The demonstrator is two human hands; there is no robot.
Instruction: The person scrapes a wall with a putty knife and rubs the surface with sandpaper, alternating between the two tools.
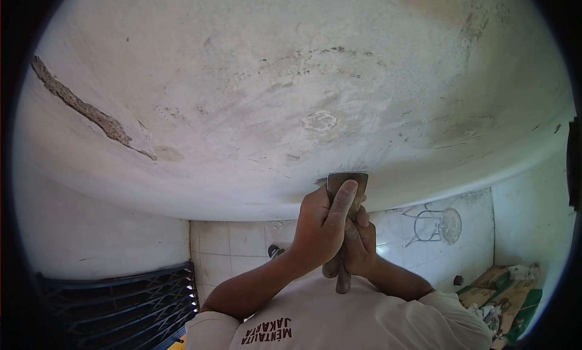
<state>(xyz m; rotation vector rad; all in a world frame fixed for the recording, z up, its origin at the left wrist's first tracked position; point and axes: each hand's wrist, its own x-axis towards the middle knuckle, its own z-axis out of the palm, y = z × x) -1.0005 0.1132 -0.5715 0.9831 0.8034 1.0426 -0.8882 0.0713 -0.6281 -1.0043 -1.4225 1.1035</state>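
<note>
A scraper [357, 183] with a broad, dusty blade stands between my hands, its straight edge right at the pale wall [254, 132]. My left hand [318, 226] is closed around it, thumb laid along the blade. Just below and to the right, my right hand [361, 247] is wrapped around the lower part. Two rounded handle ends show under the hands, the longer handle [343, 281] pointing toward my shirt; whether they belong to one tool or two, I cannot tell. Above the blade, the wall has a rough whitish patch [319, 121], scuffs and dark specks.
A long, deep crack [91, 110] with exposed rough filling runs down the wall's left side. Dark folding metal bars [121, 304] stand lower left. On the tiled floor [245, 238] is a round metal-legged stool [450, 226]. Cardboard and green wrapping [506, 295] lie lower right.
</note>
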